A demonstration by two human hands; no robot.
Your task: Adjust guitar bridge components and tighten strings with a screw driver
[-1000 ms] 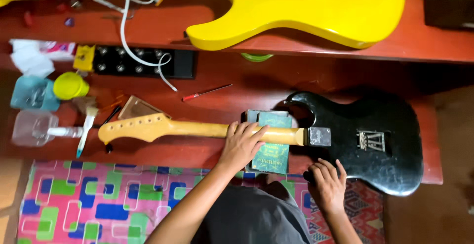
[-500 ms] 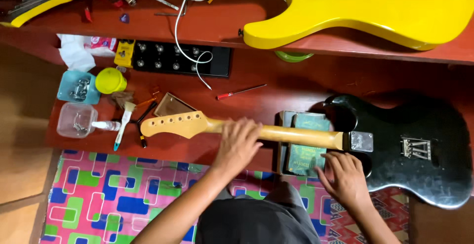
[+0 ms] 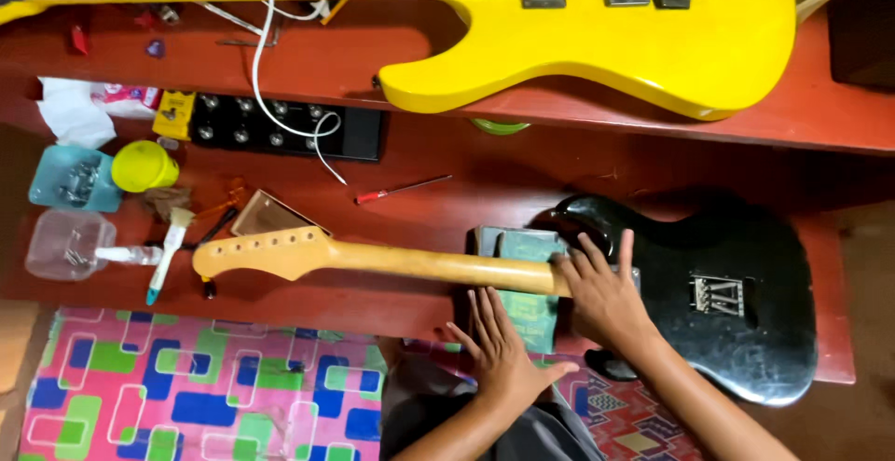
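A black electric guitar body (image 3: 736,247) lies on the red-brown wooden bench (image 3: 447,205). Its pale wooden neck (image 3: 401,261) runs left to a bare headstock (image 3: 252,253) and carries no strings. A green box (image 3: 528,245) props up the neck near the body. My right hand (image 3: 604,295) rests where the neck meets the body, fingers spread over it. My left hand (image 3: 503,354) lies flat at the bench's front edge, its fingertips on the lower part of the green box.
A yellow electric guitar (image 3: 606,41) lies on the upper shelf. At left are a black box with knobs (image 3: 280,130), white cable, red screwdriver (image 3: 401,189), yellow cup (image 3: 142,165), blue tray (image 3: 70,179), clear tub (image 3: 65,242) and brush (image 3: 168,251). A colourful mat (image 3: 186,386) covers the floor.
My left hand has come off the neck and dropped to the bench edge by the green box. My right hand has moved up from the body's lower edge onto the neck joint.
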